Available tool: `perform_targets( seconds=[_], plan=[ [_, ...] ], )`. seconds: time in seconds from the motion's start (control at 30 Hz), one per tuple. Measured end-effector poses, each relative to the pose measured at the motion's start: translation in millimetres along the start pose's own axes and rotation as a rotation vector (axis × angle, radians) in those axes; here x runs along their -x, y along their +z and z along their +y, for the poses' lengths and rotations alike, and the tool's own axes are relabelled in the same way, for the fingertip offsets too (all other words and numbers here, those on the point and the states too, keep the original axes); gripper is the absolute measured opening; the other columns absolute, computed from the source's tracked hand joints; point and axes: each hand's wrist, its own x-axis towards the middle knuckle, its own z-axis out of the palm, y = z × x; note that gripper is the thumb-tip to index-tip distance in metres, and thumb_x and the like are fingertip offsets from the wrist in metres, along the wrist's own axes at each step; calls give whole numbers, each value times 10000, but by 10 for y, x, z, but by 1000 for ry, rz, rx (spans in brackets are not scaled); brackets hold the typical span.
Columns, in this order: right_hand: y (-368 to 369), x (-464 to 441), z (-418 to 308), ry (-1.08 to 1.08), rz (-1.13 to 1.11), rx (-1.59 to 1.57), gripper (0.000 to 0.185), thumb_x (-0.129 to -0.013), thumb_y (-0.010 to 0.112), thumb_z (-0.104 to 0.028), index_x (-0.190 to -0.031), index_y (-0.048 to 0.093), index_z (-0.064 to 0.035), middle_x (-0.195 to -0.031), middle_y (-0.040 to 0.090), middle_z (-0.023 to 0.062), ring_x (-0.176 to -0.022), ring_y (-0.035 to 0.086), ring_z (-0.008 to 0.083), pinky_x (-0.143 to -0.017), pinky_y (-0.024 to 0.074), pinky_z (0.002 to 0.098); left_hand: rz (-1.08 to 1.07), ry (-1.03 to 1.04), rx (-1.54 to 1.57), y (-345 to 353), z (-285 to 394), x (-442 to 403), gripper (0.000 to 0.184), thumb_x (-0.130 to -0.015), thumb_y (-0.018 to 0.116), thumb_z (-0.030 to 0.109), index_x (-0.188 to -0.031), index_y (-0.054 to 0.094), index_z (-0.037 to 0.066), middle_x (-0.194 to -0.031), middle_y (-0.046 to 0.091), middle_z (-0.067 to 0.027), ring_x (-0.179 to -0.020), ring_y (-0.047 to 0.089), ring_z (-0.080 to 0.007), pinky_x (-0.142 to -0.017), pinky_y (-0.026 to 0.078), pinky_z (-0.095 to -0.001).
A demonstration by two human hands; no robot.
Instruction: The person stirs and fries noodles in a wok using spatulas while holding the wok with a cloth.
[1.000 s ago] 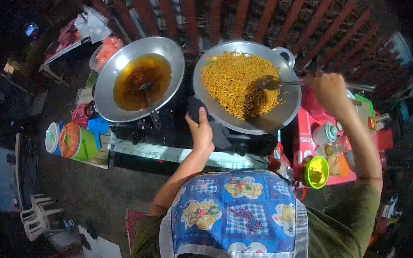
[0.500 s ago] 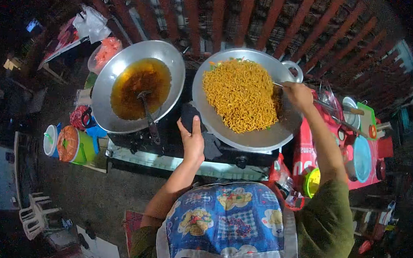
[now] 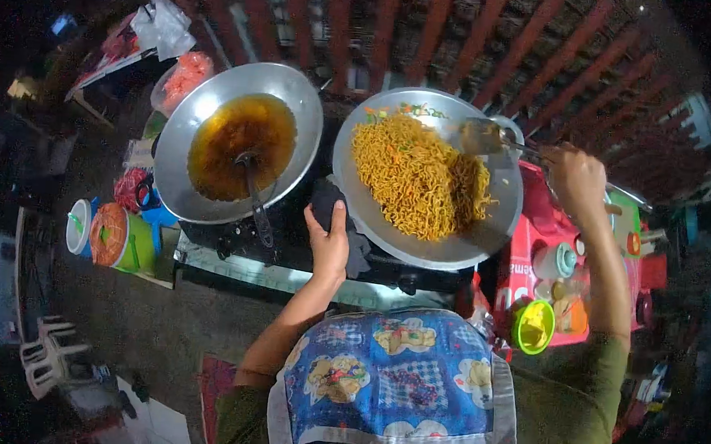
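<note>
Yellow noodles (image 3: pixel 411 181) fill much of a wide metal wok (image 3: pixel 439 256), with bits of green and orange vegetables along the far side. My left hand (image 3: pixel 330 241) is closed around a black cloth (image 3: pixel 327 200) at the wok's near left edge; whether a handle lies under the cloth is hidden. My right hand (image 3: pixel 576 180), beyond the wok's right rim, grips a metal spatula (image 3: pixel 481 137). Its blade is over the far right part of the wok, above the noodles and slightly blurred.
Left of the noodles, a second wok (image 3: pixel 307 150) holds brown oil (image 3: pixel 242 138) and a resting ladle (image 3: pixel 257 204). Both woks are on a stove (image 3: pixel 288 259). A pink-covered table (image 3: pixel 520 265) at right carries containers, with a green bowl (image 3: pixel 534 326) near its edge. A green bucket (image 3: pixel 138 245) stands at left.
My right hand has moved right and slightly down, drawing the spatula out of the noodles so its blade shows. The noodles sit lower, uncovering vegetables. My left hand keeps its hold.
</note>
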Motion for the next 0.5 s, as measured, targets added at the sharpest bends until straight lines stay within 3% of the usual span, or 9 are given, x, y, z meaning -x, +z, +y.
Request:
perform_targets(
  seconds=[0.07,0.17,0.3,0.37,0.43,0.5],
  plan=[
    [418,-158,164,127,-239,6,160,-740,513,-164,-814,654,-160,-744,624,108,-692,624,270,-571,498,367,21,47,-30,-3,-42,-25,559,-857,553,297,-1273,284,37,-1148,458,-162,-1031,455,-229,-890,356,-318],
    [1008,-489,231,101,-306,20,186,-751,521,-189,-869,665,-190,-774,634,117,-715,621,284,-600,502,377,55,35,-72,45,65,56,572,-853,558,307,-1278,281,41,-1169,448,-179,-1041,453,-233,-882,363,-320],
    [1817,-1059,19,-28,-113,-336,226,-759,536,-225,-950,657,-237,-818,642,85,-751,618,268,-633,501,380,19,77,-52,19,19,10,570,-858,552,305,-1282,271,48,-1166,448,-177,-1035,455,-226,-879,367,-317],
    [1820,-1245,-247,-69,-104,-423,233,-763,540,-235,-968,652,-244,-827,643,74,-766,617,261,-642,500,376,14,24,-5,48,75,50,567,-864,547,303,-1283,260,49,-1153,455,-164,-1022,458,-217,-879,370,-313],
    [1733,-1298,-436,-340,123,-600,248,-746,554,-250,-976,645,-240,-807,633,53,-757,609,259,-633,496,376,9,16,12,43,26,27,562,-867,544,300,-1282,258,51,-1149,457,-158,-1019,457,-213,-879,370,-312],
    [1504,-1188,-449,-377,71,-510,254,-731,563,-238,-971,646,-241,-794,623,56,-740,605,258,-618,492,376,1,8,27,27,19,19,558,-870,541,298,-1282,255,53,-1145,458,-152,-1016,456,-209,-880,371,-311]
  ],
)
